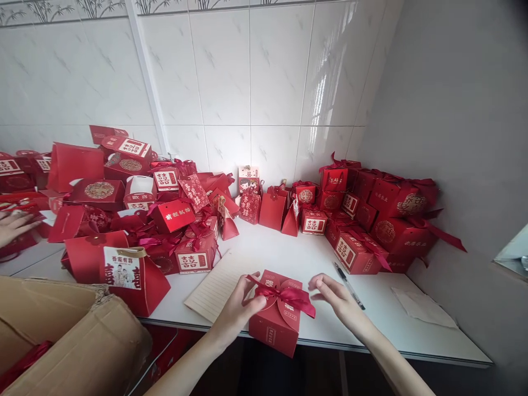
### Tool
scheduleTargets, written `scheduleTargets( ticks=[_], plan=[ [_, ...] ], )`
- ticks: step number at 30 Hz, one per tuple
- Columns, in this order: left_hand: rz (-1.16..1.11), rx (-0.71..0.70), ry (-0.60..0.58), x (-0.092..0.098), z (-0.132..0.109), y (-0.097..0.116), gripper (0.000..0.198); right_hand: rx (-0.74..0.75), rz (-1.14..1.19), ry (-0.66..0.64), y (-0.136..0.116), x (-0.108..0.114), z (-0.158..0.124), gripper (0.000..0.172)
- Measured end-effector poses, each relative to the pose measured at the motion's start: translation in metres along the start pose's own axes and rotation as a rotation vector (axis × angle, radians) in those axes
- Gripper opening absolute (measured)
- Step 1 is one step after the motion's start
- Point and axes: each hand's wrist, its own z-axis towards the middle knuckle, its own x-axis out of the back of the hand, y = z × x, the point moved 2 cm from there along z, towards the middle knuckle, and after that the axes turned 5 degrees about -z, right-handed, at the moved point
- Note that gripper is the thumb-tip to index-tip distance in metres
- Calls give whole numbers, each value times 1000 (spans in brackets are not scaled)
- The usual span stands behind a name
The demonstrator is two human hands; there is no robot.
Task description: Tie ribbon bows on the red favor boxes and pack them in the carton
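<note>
A red gift box (274,327) with gold print sits at the table's front edge, its front part reaching past the edge. A dark red ribbon (295,300) is tied in a bow across its petal-shaped top flaps. My left hand (237,308) is closed on the left loop of that bow, thumb in front and fingers behind, against the box's left side. Just right of the box, my right hand (334,297) hovers with loosely curled fingers apart from the ribbon's right end, holding nothing I can see.
A lined notepad (210,289) lies left of the box; a pen (348,286) and white paper (423,308) lie right. Piled red boxes (99,192) fill the left, with more stacked boxes (396,220) by the right wall. A cardboard carton (82,341) stands front left. Another person's hand (16,225) shows far left.
</note>
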Motion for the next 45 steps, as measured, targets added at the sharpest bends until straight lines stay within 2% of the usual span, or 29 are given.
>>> scheduleTargets(
  ticks=[1,3,5,7,10,12,14,16,19,23,25,28,32,36,39,45],
  plan=[
    [29,1,-49,-1,-1,1,47,16,-43,28,-4,0,0,43],
    [91,30,-154,-4,-1,2,51,38,-99,-7,-12,-4,-1,42],
    [151,58,-164,-2,3,2,53,56,-118,-82,-20,-11,-7,41],
    [253,41,-22,6,10,2,53,73,-148,-101,-27,-17,-16,39],
    [428,-45,283,19,18,5,48,32,-245,-100,-31,-22,-29,38],
    [470,-98,353,21,18,10,38,-29,-249,-159,-30,-24,-35,45],
    [483,-128,300,18,17,16,25,-83,-173,-196,-29,-28,-37,52],
    [515,-149,191,12,14,23,20,-139,-97,-197,-28,-33,-37,56],
    [583,-162,47,3,12,30,21,-230,-91,-266,-26,-49,-40,58],
    [620,-149,-35,-2,13,32,22,-291,-136,-399,-19,-79,-47,55],
    [618,-151,-52,-3,14,31,22,-301,-93,-383,-16,-92,-47,59],
    [620,-166,-81,-5,14,32,24,-351,79,-281,-13,-103,-41,69],
    [620,-155,-162,-4,15,34,26,-312,254,-179,-20,-101,-33,69],
    [631,-129,-223,-1,19,40,28,-198,277,-176,-25,-90,-36,60],
    [690,-180,-251,0,24,47,28,-190,257,-186,-21,-83,-41,58],
    [754,-252,-200,-13,26,51,27,-176,216,-232,-11,-80,-45,57]
  ],
)
